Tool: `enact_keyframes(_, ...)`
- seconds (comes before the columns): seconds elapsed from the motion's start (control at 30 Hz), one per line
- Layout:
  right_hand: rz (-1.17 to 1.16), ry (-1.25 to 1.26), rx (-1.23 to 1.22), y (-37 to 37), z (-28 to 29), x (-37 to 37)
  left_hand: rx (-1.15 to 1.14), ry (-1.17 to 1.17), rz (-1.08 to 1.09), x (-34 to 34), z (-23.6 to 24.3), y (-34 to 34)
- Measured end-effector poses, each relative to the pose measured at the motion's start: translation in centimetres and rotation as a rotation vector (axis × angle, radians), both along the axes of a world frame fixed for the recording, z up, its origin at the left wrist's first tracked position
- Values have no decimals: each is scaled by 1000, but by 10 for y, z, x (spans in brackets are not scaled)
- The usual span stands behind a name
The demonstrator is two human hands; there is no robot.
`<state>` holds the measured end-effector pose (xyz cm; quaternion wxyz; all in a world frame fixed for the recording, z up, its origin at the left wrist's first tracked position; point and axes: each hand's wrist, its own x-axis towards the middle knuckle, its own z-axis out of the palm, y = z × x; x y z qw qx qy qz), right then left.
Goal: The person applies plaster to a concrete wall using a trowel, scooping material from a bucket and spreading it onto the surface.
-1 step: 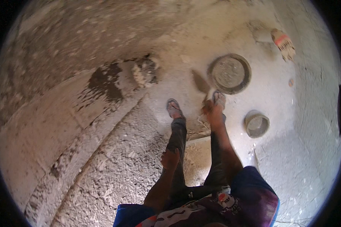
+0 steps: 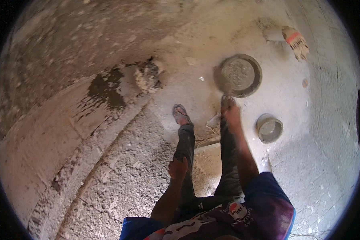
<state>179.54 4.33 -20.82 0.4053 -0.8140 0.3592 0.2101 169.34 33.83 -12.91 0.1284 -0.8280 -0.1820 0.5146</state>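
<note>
My left hand [image 2: 177, 168] is closed over my left knee [image 2: 184, 148], its fingers curled on the dark trouser leg. My right hand [image 2: 231, 113] reaches down in front of my right foot, beside the round pan [image 2: 259, 76] of wet grey mortar [image 2: 239, 74]. A pointing trowel is in that hand; its handle is hard to make out, and its blurred blade [image 2: 219, 78] seems to lie against the pan's left rim. Closer to me on the right is a small round bucket [image 2: 269, 129] with greyish contents.
A crumpled paper sack [image 2: 296, 43] lies by the right wall [image 2: 336, 80]. To the left runs a ledge [image 2: 80, 132] with a dark wet patch [image 2: 106, 90] and a rough lump [image 2: 148, 76] at its end. Rubble-textured ground [image 2: 124, 176] lies below it.
The trowel blade has swung from the floor left of the pan to the pan's left rim. My right hand has moved slightly right; my left hand stays on the knee.
</note>
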Motion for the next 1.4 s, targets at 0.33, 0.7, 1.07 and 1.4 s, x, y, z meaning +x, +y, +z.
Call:
enact_keyframes(0.33,-51,326,80,-152,-250,-48,27,28,-49,-3,-2,-31)
enact_keyframes(0.7,-615,15,642,-100,-113,-54,-2,-52,-39,0,2,-14)
enact_keyframes(1.07,-414,-321,-30,29,-168,-67,-32,15,102,16,10,16)
enact_keyframes(1.4,228,-244,487,308,115,33,96,-102,-67,-63,-34,51)
